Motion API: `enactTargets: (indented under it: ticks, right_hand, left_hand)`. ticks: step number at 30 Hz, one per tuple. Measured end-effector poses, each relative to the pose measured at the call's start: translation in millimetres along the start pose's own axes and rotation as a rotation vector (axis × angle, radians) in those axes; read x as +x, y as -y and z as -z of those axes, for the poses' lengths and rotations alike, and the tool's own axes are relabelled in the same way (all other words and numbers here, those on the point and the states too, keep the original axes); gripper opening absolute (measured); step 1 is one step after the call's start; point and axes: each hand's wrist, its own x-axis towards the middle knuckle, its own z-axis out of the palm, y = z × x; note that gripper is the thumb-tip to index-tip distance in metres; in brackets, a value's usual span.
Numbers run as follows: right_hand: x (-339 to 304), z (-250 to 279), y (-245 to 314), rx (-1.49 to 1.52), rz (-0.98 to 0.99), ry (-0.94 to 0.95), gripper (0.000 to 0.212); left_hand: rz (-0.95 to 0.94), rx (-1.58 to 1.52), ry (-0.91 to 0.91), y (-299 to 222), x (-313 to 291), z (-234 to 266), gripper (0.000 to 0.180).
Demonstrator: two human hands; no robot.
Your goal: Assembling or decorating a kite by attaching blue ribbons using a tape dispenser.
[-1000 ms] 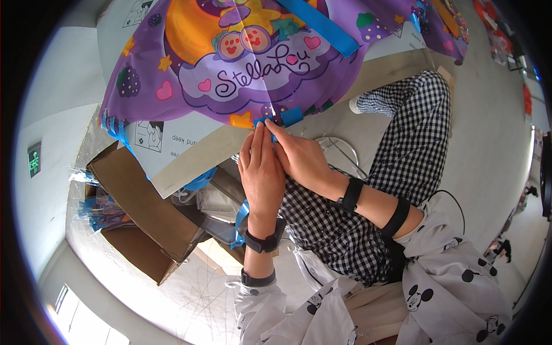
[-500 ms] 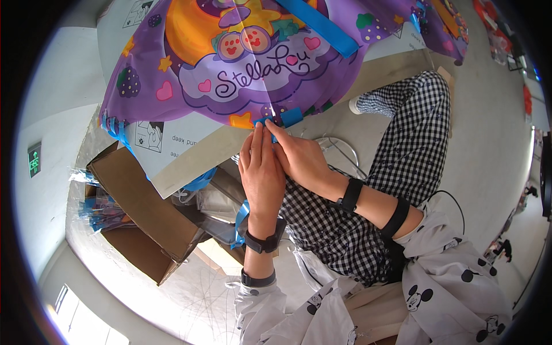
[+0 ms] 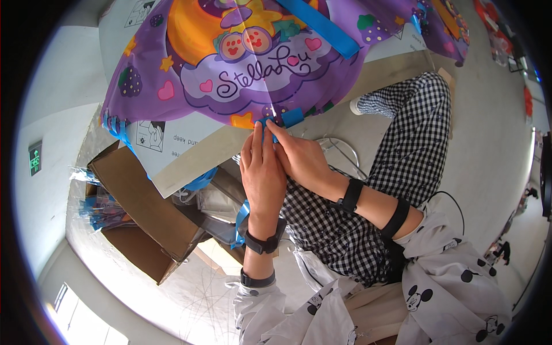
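Observation:
A shiny purple kite-like sheet (image 3: 230, 100), printed with a moon, stars, hearts and a cloud, lies in front of me, its lower point toward me. At that point my left hand (image 3: 263, 175) and my right hand (image 3: 305, 165) meet, side by side, pinching a small blue ribbon (image 3: 292, 118) at the sheet's edge. The left fingers are long and pressed together, and the right fingertips come in beside them. What lies beneath the fingertips is hidden. A wider blue strip (image 3: 325, 29) runs slantwise over the sheet's upper part.
The sheet rests on a white printed board (image 3: 167, 167). Left of my left arm stands an opened brown carton (image 3: 141, 198), with plastic-wrapped packs (image 3: 98, 207) at its far side. Blue ribbons (image 3: 241, 221) hang below the board. My checked trouser leg (image 3: 411, 132) extends at the right.
Both hands stay at the sheet's lower point with the blue ribbon. The sheet and my left hand have shifted very slightly to the right.

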Motion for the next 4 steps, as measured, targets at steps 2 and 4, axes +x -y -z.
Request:
enactTargets:
  ticks: [2, 4]
  right_hand:
    - [0.0, -0.1, 0.2, -0.001, 0.003, -0.001, 0.049]
    - [0.1, 0.2, 0.1, 0.003, -0.002, -0.001, 0.050]
  left_hand:
    - [0.000, -0.001, 0.002, 0.7, -0.4, -0.4, 0.045]
    - [0.004, -0.003, 0.004, -0.6, 0.1, 0.1, 0.046]
